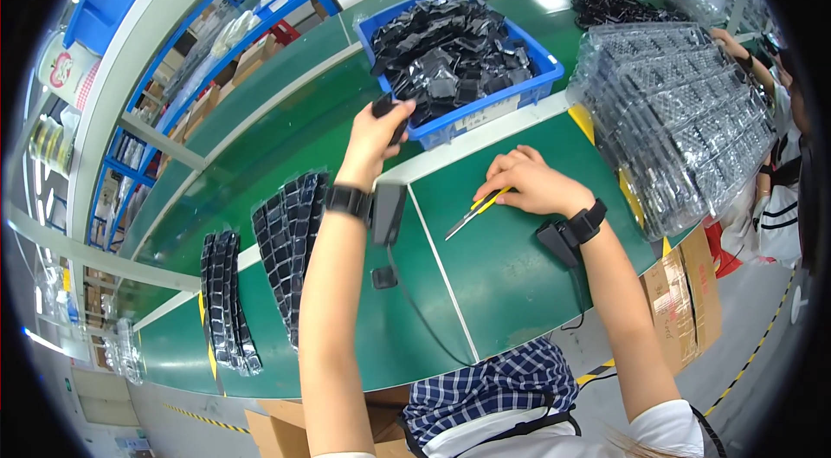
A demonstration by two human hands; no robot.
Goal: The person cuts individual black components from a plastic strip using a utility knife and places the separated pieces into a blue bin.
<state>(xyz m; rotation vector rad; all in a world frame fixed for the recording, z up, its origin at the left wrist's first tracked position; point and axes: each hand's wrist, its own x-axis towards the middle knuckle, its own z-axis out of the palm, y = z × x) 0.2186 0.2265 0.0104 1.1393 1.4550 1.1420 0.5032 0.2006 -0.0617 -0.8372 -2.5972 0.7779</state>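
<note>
My left hand is at the near left corner of a blue bin, its fingers closed round a small black piece. The bin is heaped with small dark pieces in clear plastic. Over the green table, my right hand is closed on a slim pointed tool with yellow handles. Its metal end points toward the near left; I cannot tell whether it is tweezers or scissors. Each wrist wears a black strap with a black box attached.
Stacked clear trays stand to the right, with a tangle of black cords behind them. Sheets of wrapped black pieces and a narrower stack lie at left. A small black square rests near a cable. Another person's hand touches the trays.
</note>
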